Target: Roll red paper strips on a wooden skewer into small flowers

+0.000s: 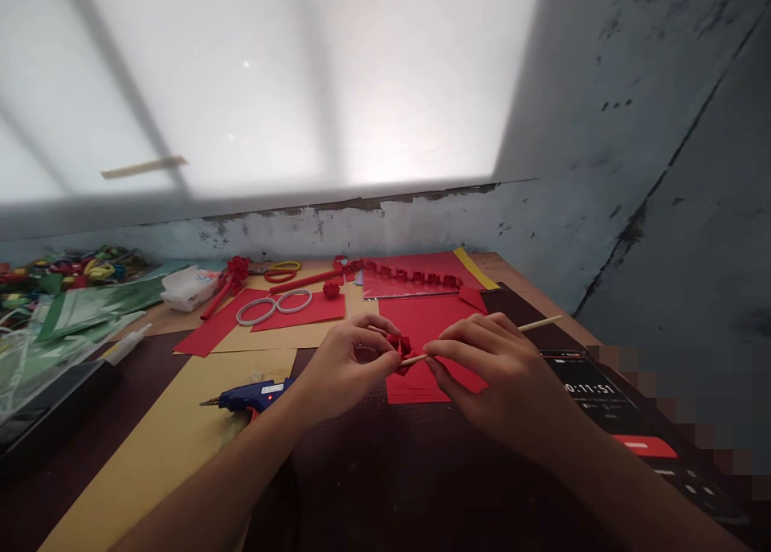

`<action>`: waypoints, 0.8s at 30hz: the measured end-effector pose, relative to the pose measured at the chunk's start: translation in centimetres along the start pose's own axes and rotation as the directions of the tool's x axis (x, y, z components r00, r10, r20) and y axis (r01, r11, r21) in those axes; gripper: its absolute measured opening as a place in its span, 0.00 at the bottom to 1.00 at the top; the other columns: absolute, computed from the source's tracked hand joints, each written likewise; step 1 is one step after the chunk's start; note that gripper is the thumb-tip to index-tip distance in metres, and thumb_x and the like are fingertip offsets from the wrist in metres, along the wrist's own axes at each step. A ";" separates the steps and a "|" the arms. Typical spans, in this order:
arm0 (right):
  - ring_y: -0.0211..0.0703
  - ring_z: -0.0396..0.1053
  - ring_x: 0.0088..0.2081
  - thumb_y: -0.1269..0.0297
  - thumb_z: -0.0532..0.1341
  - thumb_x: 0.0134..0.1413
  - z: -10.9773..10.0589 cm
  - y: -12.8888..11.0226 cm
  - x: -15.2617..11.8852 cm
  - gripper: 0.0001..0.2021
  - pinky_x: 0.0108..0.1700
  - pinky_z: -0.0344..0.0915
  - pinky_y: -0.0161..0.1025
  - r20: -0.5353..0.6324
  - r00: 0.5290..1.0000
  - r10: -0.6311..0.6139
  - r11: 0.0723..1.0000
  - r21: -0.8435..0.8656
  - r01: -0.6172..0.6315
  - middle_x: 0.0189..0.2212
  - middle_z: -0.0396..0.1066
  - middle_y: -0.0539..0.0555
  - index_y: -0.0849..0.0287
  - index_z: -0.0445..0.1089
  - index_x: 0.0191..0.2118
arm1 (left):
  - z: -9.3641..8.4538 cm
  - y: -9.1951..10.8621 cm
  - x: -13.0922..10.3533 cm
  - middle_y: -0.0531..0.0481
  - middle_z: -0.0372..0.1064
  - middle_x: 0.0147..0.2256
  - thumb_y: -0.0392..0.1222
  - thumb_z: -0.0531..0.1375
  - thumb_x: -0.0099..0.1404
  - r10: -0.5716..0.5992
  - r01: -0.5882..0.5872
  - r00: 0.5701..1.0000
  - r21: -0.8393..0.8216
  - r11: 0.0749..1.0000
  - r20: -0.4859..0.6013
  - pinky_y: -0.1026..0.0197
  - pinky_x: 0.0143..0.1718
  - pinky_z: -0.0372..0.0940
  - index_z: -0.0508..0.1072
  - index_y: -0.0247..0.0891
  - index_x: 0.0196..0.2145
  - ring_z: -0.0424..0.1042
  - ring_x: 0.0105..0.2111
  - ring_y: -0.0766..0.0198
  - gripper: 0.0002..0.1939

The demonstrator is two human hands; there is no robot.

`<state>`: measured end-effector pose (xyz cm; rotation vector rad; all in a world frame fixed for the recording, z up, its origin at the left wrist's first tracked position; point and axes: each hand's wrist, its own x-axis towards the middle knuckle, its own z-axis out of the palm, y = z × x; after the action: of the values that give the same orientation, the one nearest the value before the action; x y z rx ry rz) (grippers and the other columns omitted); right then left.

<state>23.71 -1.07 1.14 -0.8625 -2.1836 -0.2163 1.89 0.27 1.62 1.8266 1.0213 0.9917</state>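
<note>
Between the fingers of my left hand [355, 359] is a small curled red paper flower [402, 345]. My right hand [487, 359] grips a thin wooden stick [539, 323], whose near tip touches the paper's lower edge. The stick's far end juts out past my right knuckles. Beneath both hands lie red paper sheets [415, 391], partly covered by my fingers. A blue glue gun [256, 394] rests on yellow card beside my left forearm, its rear hidden by that arm.
Scissors [283, 271], two white rings [256, 312], a finished paper rose [331, 289] and a row of red paper curls [415, 276] lie behind my hands. A phone [602, 407] showing a timer is at right. Coloured scraps [102, 267] and a white tub [189, 287] are at left.
</note>
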 end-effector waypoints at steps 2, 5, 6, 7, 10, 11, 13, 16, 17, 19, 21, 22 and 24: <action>0.44 0.71 0.34 0.72 0.62 0.61 0.0 0.0 0.0 0.06 0.42 0.62 0.46 -0.013 1.000 -0.010 1.000 -0.010 0.010 0.32 0.76 0.52 0.57 0.76 0.40 | 0.0 -0.1 0.0 0.42 0.72 0.41 0.38 0.63 0.64 0.007 -0.007 1.000 0.009 1.000 0.005 0.59 0.41 0.72 0.82 0.38 0.27 0.72 0.49 0.54 0.09; 0.44 0.71 0.34 0.72 0.62 0.61 0.0 0.0 0.0 0.06 0.42 0.62 0.46 -0.018 1.000 -0.014 1.000 -0.024 0.013 0.33 0.77 0.53 0.57 0.76 0.40 | 0.0 -0.3 0.0 0.42 0.71 0.43 0.37 0.63 0.64 0.010 -0.010 1.000 0.000 1.000 0.007 0.60 0.39 0.73 0.82 0.38 0.27 0.72 0.49 0.54 0.09; 0.44 0.71 0.34 0.71 0.62 0.61 0.0 0.0 0.0 0.06 0.42 0.62 0.46 -0.016 1.000 -0.012 1.000 -0.025 0.012 0.33 0.77 0.52 0.57 0.77 0.39 | 0.1 -0.3 0.0 0.42 0.71 0.43 0.37 0.63 0.64 0.009 -0.009 1.000 -0.009 1.000 0.008 0.61 0.39 0.73 0.82 0.37 0.27 0.72 0.49 0.54 0.09; 0.44 0.71 0.35 0.71 0.62 0.61 0.0 0.0 0.0 0.05 0.43 0.62 0.47 -0.014 1.000 -0.009 1.000 -0.025 0.009 0.33 0.77 0.52 0.57 0.77 0.39 | 0.1 -0.4 0.0 0.41 0.70 0.44 0.37 0.63 0.63 0.011 -0.011 1.000 -0.019 1.000 0.011 0.61 0.38 0.73 0.82 0.37 0.27 0.72 0.49 0.54 0.09; 0.44 0.71 0.35 0.71 0.63 0.60 0.0 0.0 0.0 0.05 0.43 0.62 0.47 -0.019 1.000 0.001 1.000 -0.019 -0.001 0.33 0.77 0.52 0.57 0.77 0.39 | 0.1 -0.6 -0.1 0.41 0.69 0.45 0.37 0.63 0.64 0.023 -0.022 0.999 -0.035 0.999 0.025 0.60 0.40 0.74 0.81 0.36 0.28 0.71 0.51 0.54 0.09; 0.44 0.71 0.35 0.71 0.64 0.60 0.0 0.0 0.0 0.05 0.43 0.62 0.47 -0.021 1.000 0.003 1.000 -0.016 -0.003 0.33 0.77 0.52 0.57 0.77 0.39 | 0.1 -0.6 -0.1 0.41 0.69 0.45 0.38 0.63 0.64 0.026 -0.025 0.999 -0.031 0.999 0.031 0.60 0.41 0.74 0.81 0.36 0.28 0.71 0.51 0.54 0.09; 0.44 0.71 0.35 0.72 0.64 0.59 -0.1 0.0 0.0 0.06 0.44 0.62 0.47 -0.029 1.000 0.008 1.000 -0.009 -0.009 0.33 0.77 0.51 0.57 0.77 0.39 | 0.0 -0.5 -0.1 0.41 0.69 0.46 0.38 0.63 0.65 0.022 -0.022 0.999 -0.010 1.000 0.048 0.59 0.44 0.73 0.82 0.36 0.29 0.70 0.52 0.55 0.09; 0.44 0.70 0.36 0.73 0.64 0.58 -0.2 -0.1 0.0 0.06 0.45 0.63 0.48 -0.035 0.999 0.011 1.000 0.006 -0.011 0.33 0.77 0.51 0.56 0.77 0.39 | -0.3 -0.3 -0.1 0.42 0.68 0.47 0.39 0.63 0.65 0.010 -0.012 0.996 0.024 1.000 0.093 0.59 0.49 0.71 0.84 0.38 0.31 0.70 0.52 0.56 0.08; 0.45 0.70 0.37 0.73 0.64 0.58 -0.3 -0.1 0.0 0.06 0.45 0.63 0.48 -0.030 0.999 0.014 1.000 0.011 -0.013 0.34 0.76 0.52 0.56 0.77 0.39 | -0.4 -0.3 -0.1 0.42 0.68 0.48 0.39 0.63 0.65 0.004 -0.007 0.994 0.025 1.000 0.112 0.60 0.49 0.70 0.84 0.39 0.32 0.70 0.52 0.56 0.08; 0.46 0.69 0.38 0.73 0.64 0.58 -0.4 -0.2 0.0 0.07 0.46 0.63 0.49 -0.017 1.000 0.014 1.000 0.023 -0.014 0.34 0.76 0.52 0.56 0.77 0.39 | -0.5 -0.2 -0.2 0.43 0.68 0.49 0.40 0.64 0.65 -0.012 0.012 0.989 0.003 1.000 0.145 0.60 0.49 0.70 0.84 0.39 0.31 0.71 0.52 0.57 0.08; 0.46 0.69 0.38 0.73 0.64 0.57 -0.4 -0.3 0.1 0.06 0.48 0.63 0.50 -0.009 1.000 0.013 0.999 0.037 -0.012 0.34 0.75 0.53 0.56 0.77 0.38 | -0.5 -0.3 -0.2 0.44 0.67 0.50 0.41 0.65 0.64 -0.035 0.043 0.985 -0.048 0.998 0.168 0.60 0.47 0.70 0.84 0.38 0.30 0.72 0.49 0.57 0.08; 0.46 0.69 0.38 0.73 0.64 0.57 -0.4 -0.3 0.1 0.06 0.48 0.63 0.50 -0.009 1.000 0.008 0.999 0.045 -0.007 0.34 0.75 0.53 0.56 0.77 0.38 | -0.6 -0.3 -0.2 0.44 0.67 0.50 0.41 0.65 0.64 -0.046 0.060 0.983 -0.076 0.995 0.179 0.60 0.47 0.71 0.84 0.38 0.30 0.73 0.47 0.58 0.08; 0.46 0.69 0.39 0.73 0.64 0.56 -0.4 -0.4 0.2 0.06 0.50 0.63 0.50 -0.008 1.000 -0.003 0.998 0.059 0.003 0.34 0.75 0.53 0.56 0.77 0.37 | -0.6 -0.4 -0.2 0.45 0.66 0.50 0.41 0.66 0.63 -0.065 0.091 0.976 -0.118 0.989 0.208 0.60 0.45 0.71 0.84 0.38 0.30 0.74 0.44 0.60 0.07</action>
<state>23.62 -1.45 1.59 -0.8245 -2.1734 -0.1560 1.14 0.37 1.40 1.7293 0.8777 0.7860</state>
